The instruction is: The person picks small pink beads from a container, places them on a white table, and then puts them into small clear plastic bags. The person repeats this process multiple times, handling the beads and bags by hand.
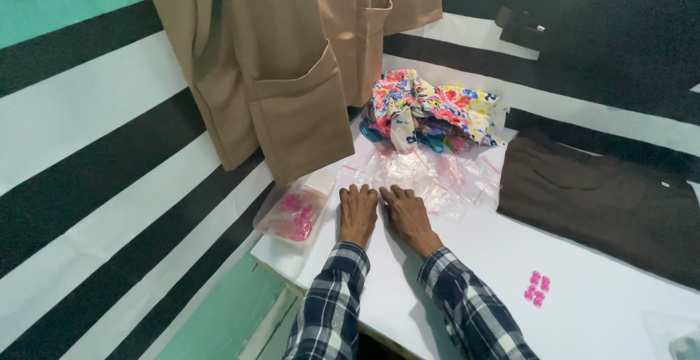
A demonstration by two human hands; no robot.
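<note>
Plaid sleeves point(408, 309) reach over white table point(605, 309)
Left hand point(358, 210) and right hand point(408, 214) lie flat, fingers spread, on crinkly clear plastic bags point(445, 174)

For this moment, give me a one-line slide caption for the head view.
Both hands, left hand and right hand, rest flat on clear plastic bags on a white table, beside floral fabric.

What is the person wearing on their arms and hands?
Both arms are in long sleeves of dark navy and white plaid, buttoned-style cuffs ending at the wrists. The left hand and right hand are bare: no gloves, rings or watch visible.
</note>
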